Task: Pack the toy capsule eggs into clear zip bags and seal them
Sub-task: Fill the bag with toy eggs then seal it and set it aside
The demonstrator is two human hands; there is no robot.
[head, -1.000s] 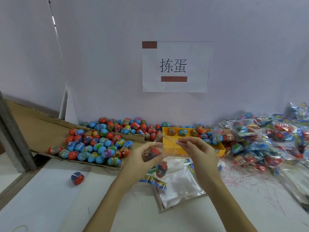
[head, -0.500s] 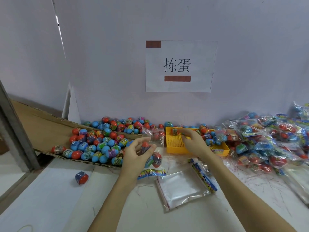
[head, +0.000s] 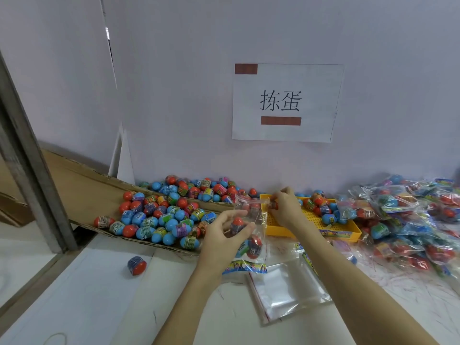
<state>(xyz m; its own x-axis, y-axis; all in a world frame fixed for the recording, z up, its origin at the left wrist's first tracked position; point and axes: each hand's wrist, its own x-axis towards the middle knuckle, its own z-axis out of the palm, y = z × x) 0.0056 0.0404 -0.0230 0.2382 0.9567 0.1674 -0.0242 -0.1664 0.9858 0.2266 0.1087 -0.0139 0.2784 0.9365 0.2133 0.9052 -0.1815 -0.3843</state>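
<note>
My left hand (head: 224, 237) holds a clear zip bag (head: 251, 220) upright by its side, and a few red and blue capsule eggs sit in the bag's bottom. At the bag's open top my right hand (head: 283, 207) pinches one capsule egg (head: 273, 204), just in front of the yellow tray (head: 311, 232). A big heap of loose red and blue eggs (head: 161, 215) lies on cardboard to the left.
A stack of empty clear bags (head: 286, 292) lies flat on the white table under my right forearm. Filled bags (head: 410, 220) pile up at the right. One stray egg (head: 137, 265) sits alone at the left front. A metal post (head: 32, 170) stands at the far left.
My right hand went from the bag's mouth to the yellow tray, took an egg, and now has it at the bag's top. The left hand kept hold of the bag.
</note>
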